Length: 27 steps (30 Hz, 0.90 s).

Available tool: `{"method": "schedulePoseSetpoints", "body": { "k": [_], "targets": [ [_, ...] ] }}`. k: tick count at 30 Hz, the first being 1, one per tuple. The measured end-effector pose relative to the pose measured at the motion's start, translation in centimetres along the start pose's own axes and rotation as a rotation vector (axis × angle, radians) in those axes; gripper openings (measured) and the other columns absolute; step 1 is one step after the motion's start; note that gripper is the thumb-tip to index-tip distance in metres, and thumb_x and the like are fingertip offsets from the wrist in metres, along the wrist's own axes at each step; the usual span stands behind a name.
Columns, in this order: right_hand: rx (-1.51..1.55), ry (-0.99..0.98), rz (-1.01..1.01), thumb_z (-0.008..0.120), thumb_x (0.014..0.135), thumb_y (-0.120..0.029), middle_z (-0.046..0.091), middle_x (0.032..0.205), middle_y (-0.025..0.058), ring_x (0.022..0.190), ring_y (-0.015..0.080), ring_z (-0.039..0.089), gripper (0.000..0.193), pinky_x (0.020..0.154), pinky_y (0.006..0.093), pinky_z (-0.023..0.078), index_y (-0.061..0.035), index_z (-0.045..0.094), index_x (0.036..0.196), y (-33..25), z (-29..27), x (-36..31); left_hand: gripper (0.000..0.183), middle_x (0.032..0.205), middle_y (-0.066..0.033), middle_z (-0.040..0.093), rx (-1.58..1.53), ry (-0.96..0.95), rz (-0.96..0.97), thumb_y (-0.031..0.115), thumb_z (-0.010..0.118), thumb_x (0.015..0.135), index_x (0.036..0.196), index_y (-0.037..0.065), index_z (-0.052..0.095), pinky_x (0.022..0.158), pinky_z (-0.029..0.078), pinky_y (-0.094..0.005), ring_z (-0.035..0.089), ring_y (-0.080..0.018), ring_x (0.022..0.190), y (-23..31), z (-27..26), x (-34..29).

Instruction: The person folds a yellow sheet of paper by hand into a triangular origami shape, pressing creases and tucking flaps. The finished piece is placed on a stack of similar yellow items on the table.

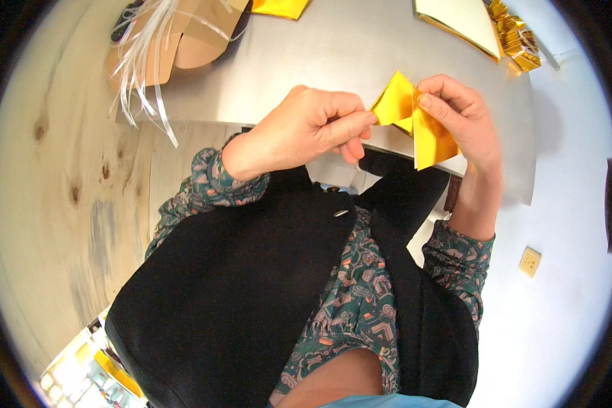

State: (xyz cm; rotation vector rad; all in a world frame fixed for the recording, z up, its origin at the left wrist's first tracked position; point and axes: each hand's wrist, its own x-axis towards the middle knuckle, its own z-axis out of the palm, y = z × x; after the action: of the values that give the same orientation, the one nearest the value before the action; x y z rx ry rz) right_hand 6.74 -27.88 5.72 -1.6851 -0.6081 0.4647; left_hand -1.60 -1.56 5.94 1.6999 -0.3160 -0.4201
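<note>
A shiny gold paper [434,139], partly folded, is held up between both hands near the front edge of the table. My left hand [306,126] pinches its left corner between thumb and fingers. On the other side, my right hand [459,112] grips the paper with the thumb on top and the fingers behind. The paper bends in the middle, with one pointed flap standing up and a longer flap hanging down on the right. Its back side is hidden.
At the far left of the grey table [306,61] sits a brown cardboard box [166,51] with white ribbon strands [143,61] hanging over the edge. More gold paper [282,7] lies at the back. A cream sheet stack [459,24] and gold folded pieces [520,44] lie far right.
</note>
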Motion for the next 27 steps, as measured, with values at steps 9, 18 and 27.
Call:
{"method": "schedulePoseSetpoints", "body": {
  "k": [9, 18, 27],
  "targets": [
    [-0.068, -0.006, -0.018, 0.068, 0.095, -0.013, 0.065, 0.086, -0.0021, 0.083, 0.0067, 0.057, 0.012, 0.078, 0.0250, 0.048, -0.0013, 0.069, 0.097, -0.9, 1.4, 0.1, 0.028, 0.067, 0.0046, 0.057, 0.334, 0.300, 0.209, 0.028, 0.062, 0.102, 0.097, 0.002, 0.069, 0.052, 0.039, -0.0211, 0.050, -0.0018, 0.062, -0.4, 0.9, 2.9],
    [-0.102, -0.005, -0.038, 0.069, 0.094, -0.013, 0.065, 0.084, -0.0016, 0.081, 0.0069, 0.058, 0.012, 0.076, 0.0252, 0.049, -0.0012, 0.069, 0.097, -1.0, 1.7, 0.2, 0.032, 0.058, -0.0055, 0.053, 0.262, 0.408, 0.378, 0.028, 0.066, 0.099, 0.081, 0.002, 0.065, 0.049, 0.041, -0.0275, 0.052, -0.0087, 0.053, -1.0, 1.3, 3.6],
    [-0.076, -0.007, -0.032, 0.069, 0.094, -0.016, 0.065, 0.084, -0.0024, 0.082, 0.0066, 0.058, 0.015, 0.075, 0.0248, 0.048, -0.0014, 0.070, 0.097, -0.6, 1.4, 0.2, 0.030, 0.061, -0.0027, 0.049, 0.360, 0.294, 0.350, 0.026, 0.061, 0.103, 0.087, 0.001, 0.066, 0.051, 0.040, -0.0260, 0.044, -0.0055, 0.058, -1.0, 0.5, 3.1]
  ]
}}
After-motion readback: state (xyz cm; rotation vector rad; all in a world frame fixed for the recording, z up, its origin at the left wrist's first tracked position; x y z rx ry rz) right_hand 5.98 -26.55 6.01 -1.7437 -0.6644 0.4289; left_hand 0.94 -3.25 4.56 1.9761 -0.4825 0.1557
